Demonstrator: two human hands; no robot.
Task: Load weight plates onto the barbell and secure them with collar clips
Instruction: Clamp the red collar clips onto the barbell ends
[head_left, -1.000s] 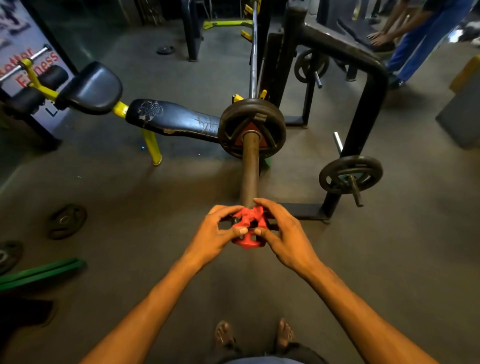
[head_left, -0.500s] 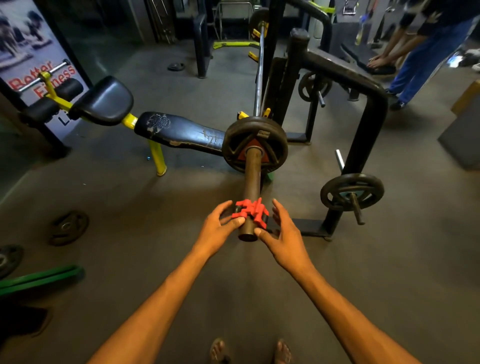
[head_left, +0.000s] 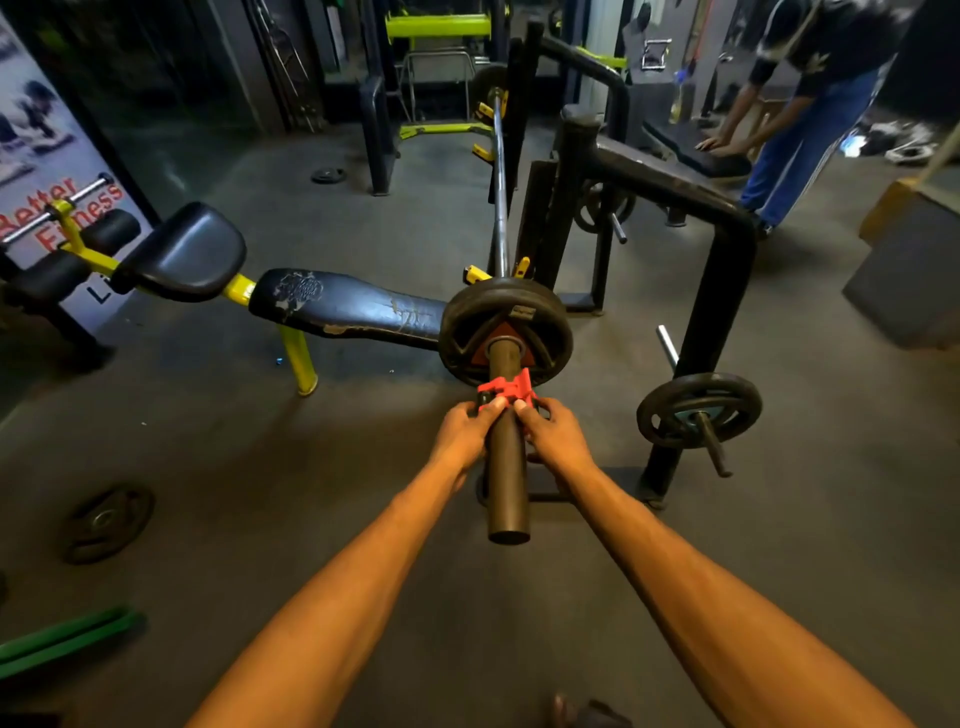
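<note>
The barbell (head_left: 500, 208) rests on a rack, its thick dark sleeve (head_left: 506, 478) pointing toward me. A black weight plate (head_left: 467, 322) sits on the sleeve. A red collar clip (head_left: 506, 391) is around the sleeve a short way in front of the plate. My left hand (head_left: 462, 434) grips the clip from the left. My right hand (head_left: 556, 439) grips it from the right. The fingers of both hands curl round the clip and hide its lower part.
A black bench (head_left: 343, 309) with yellow legs stands to the left. A black rack frame (head_left: 722, 291) holds a spare plate (head_left: 698, 410) on a peg at right. Loose plates (head_left: 106, 522) and a green band (head_left: 67, 642) lie on the floor at left. A person (head_left: 810, 104) leans on a bench far right.
The clip went from the sleeve's tip along the sleeve toward the plate, with both hands moving forward on it. The camera view tilted up.
</note>
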